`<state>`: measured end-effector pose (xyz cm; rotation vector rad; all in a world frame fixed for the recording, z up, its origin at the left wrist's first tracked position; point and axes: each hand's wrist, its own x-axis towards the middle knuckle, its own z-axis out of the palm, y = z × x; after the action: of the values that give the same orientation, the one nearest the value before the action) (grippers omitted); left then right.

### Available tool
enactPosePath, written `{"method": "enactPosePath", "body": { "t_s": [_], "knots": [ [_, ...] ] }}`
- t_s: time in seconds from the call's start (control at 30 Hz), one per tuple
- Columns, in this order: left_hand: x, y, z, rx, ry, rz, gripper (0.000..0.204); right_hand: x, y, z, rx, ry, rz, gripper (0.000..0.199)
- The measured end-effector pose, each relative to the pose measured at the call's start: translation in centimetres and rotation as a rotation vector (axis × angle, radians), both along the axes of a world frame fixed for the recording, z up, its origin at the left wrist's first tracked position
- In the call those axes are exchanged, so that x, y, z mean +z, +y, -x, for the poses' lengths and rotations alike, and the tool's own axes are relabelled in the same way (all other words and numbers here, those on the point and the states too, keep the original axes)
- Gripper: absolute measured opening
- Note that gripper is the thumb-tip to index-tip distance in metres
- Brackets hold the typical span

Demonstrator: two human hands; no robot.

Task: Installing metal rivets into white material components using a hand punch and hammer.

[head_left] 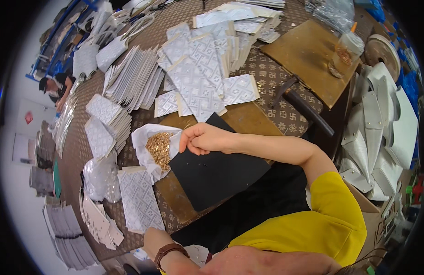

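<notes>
My right hand [200,139] is over the far left edge of a black sheet [219,178], its fingers curled and pinched together. Whatever the fingertips hold, if anything, is too small to make out. Right beside them sits a crumpled white bag [139,140] with its mouth spread, full of small gold-coloured metal pieces [159,146]. Low in the view, my left hand [158,239] is at the near end of a white and silver patterned panel [141,201]; its fingers are hidden. Under the black sheet lies a brown board [175,197].
Stacks of patterned panels [196,78] cover the table's far side. At the right are a dark-handled hammer [308,112], a second brown board [308,55], a clear jar [347,48] and white bag parts [377,123]. Another person [58,89] is at the far left.
</notes>
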<state>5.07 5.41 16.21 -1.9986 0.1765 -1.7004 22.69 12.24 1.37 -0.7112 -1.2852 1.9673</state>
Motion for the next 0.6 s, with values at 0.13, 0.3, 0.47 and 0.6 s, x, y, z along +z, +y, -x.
{"method": "enactPosePath", "body": {
  "t_s": [0.13,0.3,0.47,0.6],
  "knots": [
    [-1.6,-0.3,1.2,0.134,0.029,-0.008,0.035,0.1,0.2,-0.2,-0.002,-0.036,0.015,0.031],
    [-4.2,-0.9,2.9,0.294,0.068,-0.014,0.036,0.2,0.6,0.0,-0.018,-0.059,0.032,0.031],
    [-6.0,-1.4,5.3,0.483,0.149,-0.073,0.037,0.6,0.6,0.1,-0.015,-0.013,0.05,0.031],
    [-6.7,-5.0,10.0,0.651,0.234,-0.139,0.038,1.6,0.1,0.4,-0.011,-0.06,0.061,0.031]
  ]
}}
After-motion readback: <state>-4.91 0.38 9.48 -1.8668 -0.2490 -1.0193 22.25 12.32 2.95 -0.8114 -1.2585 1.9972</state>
